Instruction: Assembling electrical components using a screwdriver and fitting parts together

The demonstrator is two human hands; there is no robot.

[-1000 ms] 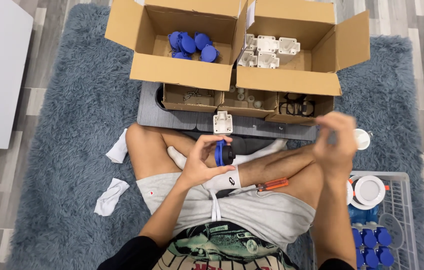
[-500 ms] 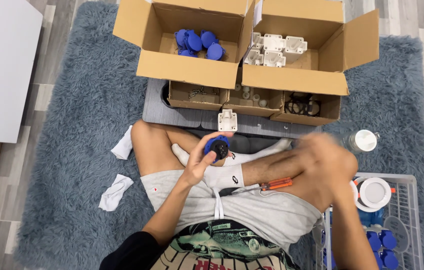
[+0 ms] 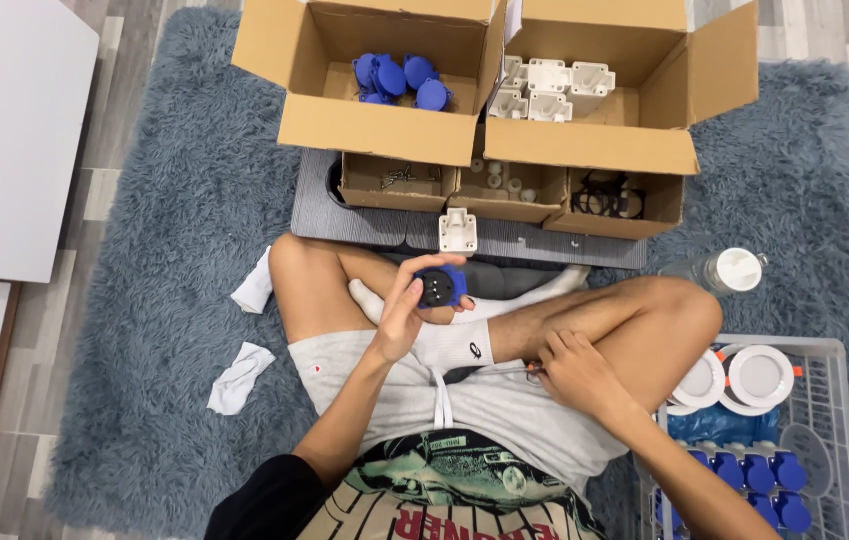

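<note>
My left hand [image 3: 402, 318] holds a round blue socket part [image 3: 441, 287] above my crossed legs, its black face turned up toward me. My right hand [image 3: 576, 372] rests on my lap, closed around a screwdriver whose metal shaft [image 3: 500, 371] sticks out to the left; the handle is hidden under my fingers. A white square housing [image 3: 457, 230] lies on the grey tray [image 3: 344, 215] just beyond my shin.
Two open cardboard boxes stand ahead: one holds blue parts [image 3: 396, 77], the other white housings [image 3: 552, 90]. Small boxes in front hold screws [image 3: 396, 180], white bits [image 3: 496, 181] and black rings [image 3: 604, 196]. A grey basket [image 3: 832, 392], a bottle [image 3: 732, 270] and white cloths [image 3: 238, 376] lie around.
My right hand came down from near the small boxes onto my lap and closed over the screwdriver. My left hand turned the blue part so its black face shows.
</note>
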